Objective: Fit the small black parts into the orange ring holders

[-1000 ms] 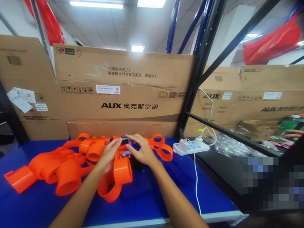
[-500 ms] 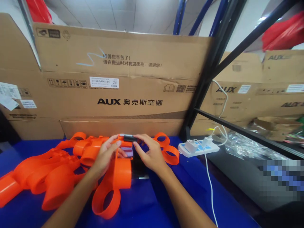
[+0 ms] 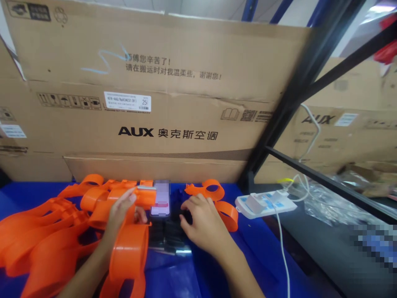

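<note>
My left hand [image 3: 120,209] is closed around an orange plastic part [image 3: 129,250] with wide ring-shaped bands, its fingers behind the part. A thin silvery strip [image 3: 146,188] lies along the part's upper end. To the right, my right hand [image 3: 203,221] is apart from that part, fingers bent and thumb spread away from them. It hovers by some dark items, and its fingertips are partly hidden; I see nothing held in it. Between the hands a lit phone [image 3: 161,198] lies on the blue surface. Several black pieces [image 3: 167,236] with shiny ends lie just below the phone.
Several more orange ringed parts [image 3: 49,236] are piled at left; others [image 3: 214,190] lie beyond my right hand. A white power strip [image 3: 263,205] with plugs and cables sits at right. A large cardboard panel [image 3: 173,165] stands behind, beside a black rack post [image 3: 266,140].
My right hand has come away from the orange part, toward the black pieces. The black piece at its upper end no longer shows there. My left hand has shifted left with the part.
</note>
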Available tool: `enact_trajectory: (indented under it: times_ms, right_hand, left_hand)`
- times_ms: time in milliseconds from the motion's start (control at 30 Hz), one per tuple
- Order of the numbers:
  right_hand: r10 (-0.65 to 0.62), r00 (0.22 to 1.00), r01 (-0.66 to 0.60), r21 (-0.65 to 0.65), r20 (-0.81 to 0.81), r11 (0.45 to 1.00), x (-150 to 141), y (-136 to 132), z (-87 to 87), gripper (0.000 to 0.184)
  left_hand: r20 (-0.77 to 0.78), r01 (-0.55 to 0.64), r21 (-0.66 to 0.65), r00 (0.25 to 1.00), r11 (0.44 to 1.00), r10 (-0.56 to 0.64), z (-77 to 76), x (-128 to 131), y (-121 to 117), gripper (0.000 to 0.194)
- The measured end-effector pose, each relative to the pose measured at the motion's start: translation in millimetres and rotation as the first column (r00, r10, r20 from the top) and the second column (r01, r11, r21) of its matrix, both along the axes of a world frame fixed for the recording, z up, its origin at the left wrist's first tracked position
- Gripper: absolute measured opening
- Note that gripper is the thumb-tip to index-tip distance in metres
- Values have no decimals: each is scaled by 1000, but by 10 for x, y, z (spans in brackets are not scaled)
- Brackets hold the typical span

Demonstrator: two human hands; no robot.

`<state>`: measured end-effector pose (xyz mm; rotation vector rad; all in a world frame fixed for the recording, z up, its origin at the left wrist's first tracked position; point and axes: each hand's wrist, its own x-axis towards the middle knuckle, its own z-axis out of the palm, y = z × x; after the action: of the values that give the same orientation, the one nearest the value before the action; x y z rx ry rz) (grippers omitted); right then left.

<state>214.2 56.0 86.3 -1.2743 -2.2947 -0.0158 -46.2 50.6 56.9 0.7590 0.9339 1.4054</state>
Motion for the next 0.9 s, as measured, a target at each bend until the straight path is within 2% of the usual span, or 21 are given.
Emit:
enact_trajectory:
  times_ms: [100,167,267,333,400,467,533,600,733,900]
  right_hand:
    - [-26,996,27,-13,87,1000,16,6,-73,3]
    - [-35,996,36,-10,85,999,53,29,-87,5]
    - [-17,999,17,5,-36,1000,76,47,-22,13]
    - [37,982,-37,2,-186,999,31,18,59,15]
    - [122,928,-138,-23,-351,990,-62,-45,134,17]
    - [190,844,-246,-48,-501,968,-183,-120,174,19]
    - [192,762,-293,-64,-618,954,-306,-179,162,23]
    - [132,701,-265,-84,-701,961,-404,-203,112,25]
    - [57,620,-241,-120,-783,963,-479,-160,9,18]
    - [86,609,-330,-153,-789,932,-417,-84,11,19]
  left_hand:
    - [-79,-12,64,997,998,17,-35,16,14,48]
    - [-94,-7,80,996,997,15,-47,34,11,52]
    - [-119,59,54,991,997,-53,-49,58,-8,59]
    - [-151,38,72,988,997,-27,-26,94,-50,61]
    - [-183,-45,127,981,991,67,18,158,-122,60]
    - [-208,-80,163,971,983,114,74,234,-208,60]
    - [-229,-67,170,968,983,105,125,300,-286,58]
    - [-245,-41,163,966,986,81,162,343,-340,53]
    - [-278,25,159,960,987,21,195,388,-399,45]
    - [-308,66,146,951,987,-18,204,419,-431,40]
